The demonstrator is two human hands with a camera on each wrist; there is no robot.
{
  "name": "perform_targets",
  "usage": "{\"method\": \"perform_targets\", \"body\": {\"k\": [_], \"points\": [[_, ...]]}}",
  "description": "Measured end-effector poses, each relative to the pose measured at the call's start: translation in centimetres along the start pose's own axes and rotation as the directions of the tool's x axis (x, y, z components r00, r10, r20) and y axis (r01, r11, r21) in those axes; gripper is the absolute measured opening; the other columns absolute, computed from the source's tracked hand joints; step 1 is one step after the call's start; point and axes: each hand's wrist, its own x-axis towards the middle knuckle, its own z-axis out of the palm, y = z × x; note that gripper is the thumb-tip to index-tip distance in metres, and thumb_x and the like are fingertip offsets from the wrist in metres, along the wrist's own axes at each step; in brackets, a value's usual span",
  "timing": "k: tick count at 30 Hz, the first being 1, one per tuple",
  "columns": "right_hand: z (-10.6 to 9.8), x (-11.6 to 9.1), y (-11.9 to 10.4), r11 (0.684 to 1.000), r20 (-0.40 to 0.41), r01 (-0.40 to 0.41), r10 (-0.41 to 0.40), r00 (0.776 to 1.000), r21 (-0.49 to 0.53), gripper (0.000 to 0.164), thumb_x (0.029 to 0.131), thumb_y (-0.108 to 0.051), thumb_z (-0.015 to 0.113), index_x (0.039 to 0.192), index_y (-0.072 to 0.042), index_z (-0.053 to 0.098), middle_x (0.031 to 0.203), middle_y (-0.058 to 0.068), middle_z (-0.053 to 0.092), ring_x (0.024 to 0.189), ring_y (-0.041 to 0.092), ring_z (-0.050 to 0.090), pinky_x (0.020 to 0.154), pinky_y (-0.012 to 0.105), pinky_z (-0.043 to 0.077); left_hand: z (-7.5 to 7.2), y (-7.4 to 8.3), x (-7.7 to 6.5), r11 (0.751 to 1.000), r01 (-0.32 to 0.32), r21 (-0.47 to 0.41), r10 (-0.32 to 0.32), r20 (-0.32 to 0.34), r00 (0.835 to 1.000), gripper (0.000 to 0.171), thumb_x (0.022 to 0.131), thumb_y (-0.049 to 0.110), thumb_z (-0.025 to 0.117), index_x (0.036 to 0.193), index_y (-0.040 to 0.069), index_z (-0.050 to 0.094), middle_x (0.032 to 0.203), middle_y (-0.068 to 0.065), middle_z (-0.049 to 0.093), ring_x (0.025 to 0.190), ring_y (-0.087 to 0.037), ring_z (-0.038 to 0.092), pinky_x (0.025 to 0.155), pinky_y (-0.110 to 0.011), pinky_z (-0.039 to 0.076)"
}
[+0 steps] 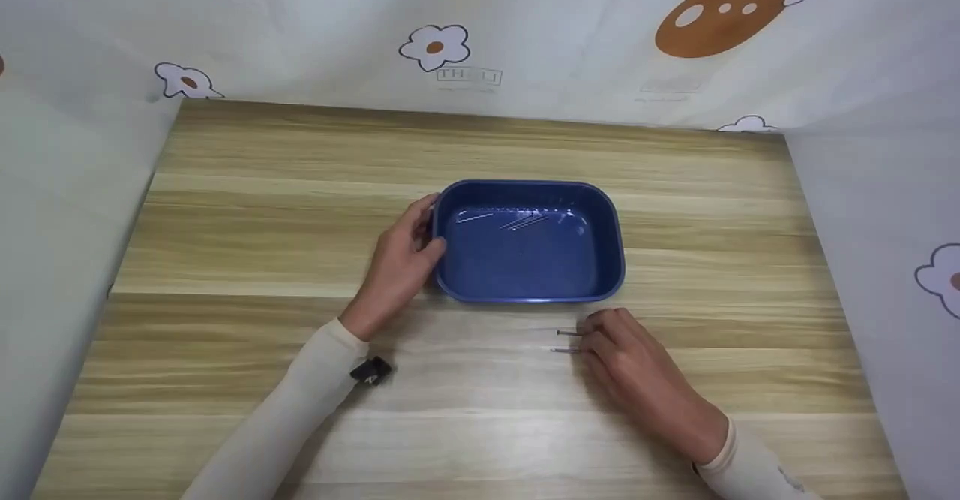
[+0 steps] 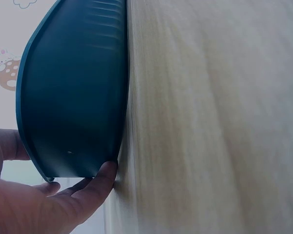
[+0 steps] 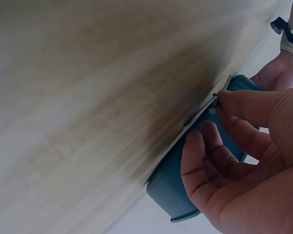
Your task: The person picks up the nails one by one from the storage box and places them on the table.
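A blue plastic basin (image 1: 525, 260) with rounded corners stands on the table. My left hand (image 1: 405, 252) grips its left end, the thumb at the rim and the fingers against the outer wall. In the left wrist view, fingertips (image 2: 106, 170) touch the wall close to the tabletop. Just in front of the basin's right corner is my right hand (image 1: 622, 357), fingers bent. Two thin nails, an upper nail (image 1: 568, 332) and a lower nail (image 1: 564, 350), stick out leftward from its fingertips. In the right wrist view, the thumb and forefinger pinch at a nail head (image 3: 213, 111).
Thin bright lines show inside the basin along its far side. The wood-grain table (image 1: 300, 237) is bordered by pale printed sheets (image 1: 315, 27) at the back and both sides. A small black device (image 1: 371, 371) sits at the left wrist.
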Motion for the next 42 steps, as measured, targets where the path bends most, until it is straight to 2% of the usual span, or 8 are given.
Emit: {"method": "perform_targets", "body": {"k": [14,25,34,42], "points": [[0.2,0.0,0.6,0.999,-0.018,0.014,-0.015,1.0,-0.04,0.014,0.087,0.006,0.081,0.095,-0.005,0.079,0.114,0.007,0.068,0.105,0.024,0.063,0.091,0.035,0.058,-0.1,0.0,0.1,1.0,0.003,0.016,-0.003,0.002,1.0,0.064,0.101,-0.003,0.057,0.164,0.002,0.047,0.155,-0.022,0.061,0.146,-0.03,0.058,0.122,-0.041,0.048],[-0.5,-0.3,0.6,0.999,0.008,-0.026,0.027,1.0,-0.034,0.015,0.091,0.001,0.084,0.103,-0.006,0.079,0.116,0.008,0.069,0.109,0.023,0.064,0.095,0.037,0.058,-0.1,-0.2,0.1,1.0,-0.006,0.024,0.006,-0.004,1.0,0.064,0.1,-0.003,0.058,0.164,0.002,0.048,0.154,-0.022,0.062,0.146,-0.031,0.058,0.122,-0.042,0.049],[-2.2,-0.4,1.2,0.992,-0.051,-0.124,0.122,0.991,-0.025,0.021,0.088,0.003,0.087,0.101,-0.01,0.077,0.114,0.003,0.067,0.108,0.019,0.066,0.09,0.034,0.06,-0.2,-0.1,0.0,0.999,0.013,0.033,-0.013,-0.005,1.0,0.063,0.101,-0.001,0.058,0.163,0.004,0.05,0.152,-0.019,0.063,0.145,-0.028,0.058,0.123,-0.04,0.047],[-3.0,0.0,1.5,0.992,-0.099,-0.128,0.127,0.987,-0.011,0.025,0.086,0.005,0.089,0.102,-0.01,0.078,0.114,0.003,0.068,0.106,0.02,0.067,0.085,0.034,0.06,-0.1,0.0,0.0,0.999,0.007,0.048,-0.007,-0.005,1.0,0.062,0.102,0.0,0.059,0.163,0.005,0.05,0.153,-0.019,0.063,0.145,-0.028,0.059,0.123,-0.041,0.048]]}}
